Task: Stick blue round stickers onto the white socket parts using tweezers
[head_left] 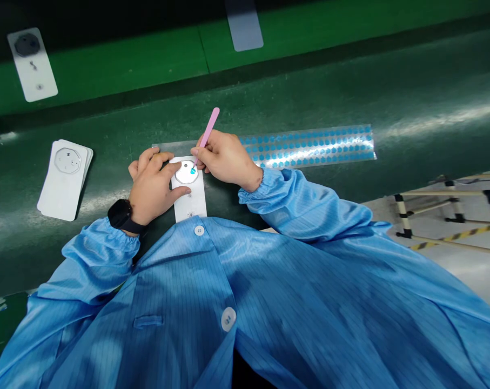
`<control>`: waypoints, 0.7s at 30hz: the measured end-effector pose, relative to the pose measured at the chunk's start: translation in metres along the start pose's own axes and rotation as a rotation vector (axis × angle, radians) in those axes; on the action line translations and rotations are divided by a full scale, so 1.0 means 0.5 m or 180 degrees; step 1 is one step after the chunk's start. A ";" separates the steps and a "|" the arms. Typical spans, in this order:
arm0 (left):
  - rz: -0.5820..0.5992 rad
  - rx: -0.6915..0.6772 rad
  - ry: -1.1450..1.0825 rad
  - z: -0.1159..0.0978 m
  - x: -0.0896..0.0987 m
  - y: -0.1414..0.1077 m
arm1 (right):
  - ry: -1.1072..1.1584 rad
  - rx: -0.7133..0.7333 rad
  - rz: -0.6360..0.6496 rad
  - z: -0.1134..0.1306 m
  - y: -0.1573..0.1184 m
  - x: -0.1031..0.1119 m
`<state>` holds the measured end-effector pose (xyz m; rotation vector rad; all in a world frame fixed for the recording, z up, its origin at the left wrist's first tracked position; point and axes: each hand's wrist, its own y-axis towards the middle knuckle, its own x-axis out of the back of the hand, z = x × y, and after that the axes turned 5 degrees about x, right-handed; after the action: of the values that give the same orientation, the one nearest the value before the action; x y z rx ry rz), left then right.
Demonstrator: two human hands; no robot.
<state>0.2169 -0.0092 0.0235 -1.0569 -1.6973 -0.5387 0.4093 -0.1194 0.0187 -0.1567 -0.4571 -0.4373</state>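
A white plastic panel [190, 205] with rounded corners and an octagonal outline lies on the bench close to my body. My left hand [153, 181] rests on its left side, fingers apart, thumb and fingertips pressing the surface. Pink tweezers [210, 125] are pinched in my right hand [228, 158], their tip pointing down into the octagon. At that tip sits a small blue round sticker [193, 170]; whether the tweezers still grip it I cannot tell. Beneath my right hand runs a clear sheet with rows of blue dot stickers [309, 146].
A stack of similar white panels [64, 181] lies on the left of the green bench [309, 97]. Another panel [33, 65] is at the back left, and a plain pale one [245, 27] at the back middle. A pipe frame [451, 216] stands at right.
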 end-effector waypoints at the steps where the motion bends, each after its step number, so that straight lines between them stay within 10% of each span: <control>1: -0.0008 -0.0010 0.0005 0.000 0.000 0.000 | -0.0013 0.0009 -0.0001 -0.001 0.000 0.000; 21: 0.0190 -0.0204 0.0342 -0.024 0.017 0.004 | -0.0081 0.0089 0.0004 -0.004 0.003 -0.003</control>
<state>0.2238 -0.0141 0.0353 -1.1014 -1.5589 -0.6042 0.4097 -0.1180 0.0162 -0.1356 -0.4878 -0.4280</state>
